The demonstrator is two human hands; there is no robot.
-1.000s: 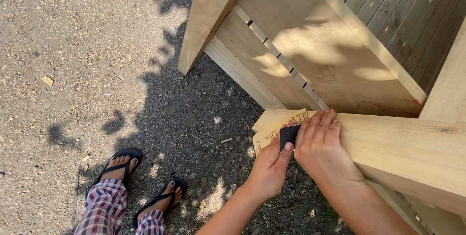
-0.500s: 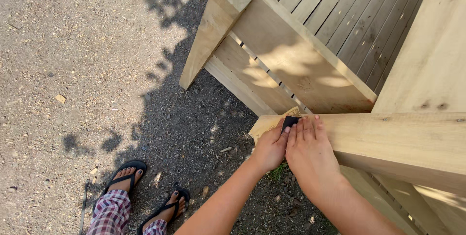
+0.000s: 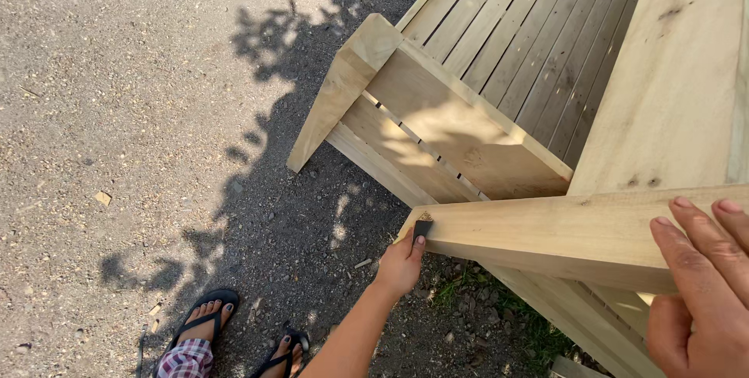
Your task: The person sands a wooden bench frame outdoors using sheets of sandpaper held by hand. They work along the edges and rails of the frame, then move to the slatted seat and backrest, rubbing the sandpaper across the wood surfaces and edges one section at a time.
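Outdoors, gravel ground [image 3: 117, 113] in mixed sun and leaf shadow. Far left, low in view: two feet in black flip-flops [image 3: 204, 317], plaid trouser hem just showing.

Left hand [image 3: 399, 262] now works alone at the left end of the wooden armrest board [image 3: 562, 231], fingers curled narrow around a small dark sanding pad [image 3: 422, 227], thumb tip pressing it flat against the board's end corner. Half a second ago both hands crowded that same corner; the view has since swung so the corner sits lower and left.

Right hand [image 3: 702, 284] has moved off along the board to its right end, fingers spread wide and flat, tips resting on the top edge, holding nothing. Reads as bracing while the left does the rubbing.

Behind: slatted seat [image 3: 515, 42] of the pale timber chair, front leg [image 3: 335, 89] angled down to the gravel. Some grass [image 3: 468, 292] under the board.
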